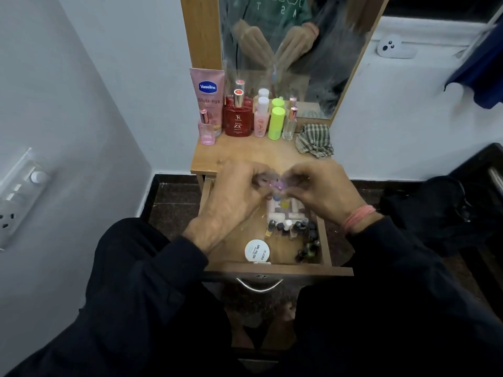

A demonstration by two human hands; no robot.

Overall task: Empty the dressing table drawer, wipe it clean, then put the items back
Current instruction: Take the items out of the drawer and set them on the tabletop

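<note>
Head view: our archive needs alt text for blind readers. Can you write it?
Both hands, left hand and right hand, pinch a small pink item above an open drawer holding nail polish bottles and a white jar. Perfume bottles and a checked cloth sit on the tabletop.

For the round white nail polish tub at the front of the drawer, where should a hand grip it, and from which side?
Grip the white tub by its round rim, coming straight down from above. It lies flat with its lid facing up, close to the drawer's front wall, and bare drawer floor on its left gives the fingers room.

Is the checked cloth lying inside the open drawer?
No, the checked cloth lies on the tabletop by the mirror, outside the drawer.
</note>
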